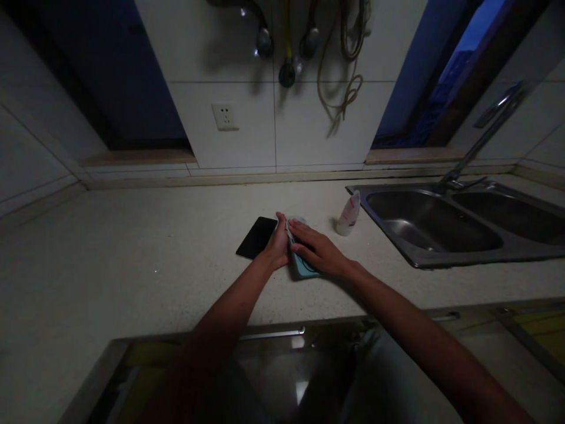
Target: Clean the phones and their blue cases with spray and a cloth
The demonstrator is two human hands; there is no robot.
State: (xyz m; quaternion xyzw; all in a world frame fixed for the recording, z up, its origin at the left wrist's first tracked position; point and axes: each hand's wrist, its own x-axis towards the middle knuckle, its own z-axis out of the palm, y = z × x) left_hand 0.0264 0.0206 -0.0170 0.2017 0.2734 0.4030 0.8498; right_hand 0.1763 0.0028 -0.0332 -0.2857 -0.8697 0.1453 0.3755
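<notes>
Both my hands meet over a teal phone case point(301, 268) lying on the pale countertop point(132, 247). My left hand point(277, 244) is curled at the case's left edge, its fingers pinching something thin and light there. My right hand point(318, 250) lies flat on top of the case with fingers stretched toward the left hand. A black phone point(256, 237) lies screen-up just left of my left hand, touching or nearly touching it. A small crumpled white thing point(296, 219) shows just beyond my fingertips.
A small white bottle point(348, 214) with a red label stands right of my hands, beside a steel double sink point(424, 259) with a tap point(485, 135). A wall socket point(225, 116) and hanging utensils point(286, 53) are on the tiled wall behind.
</notes>
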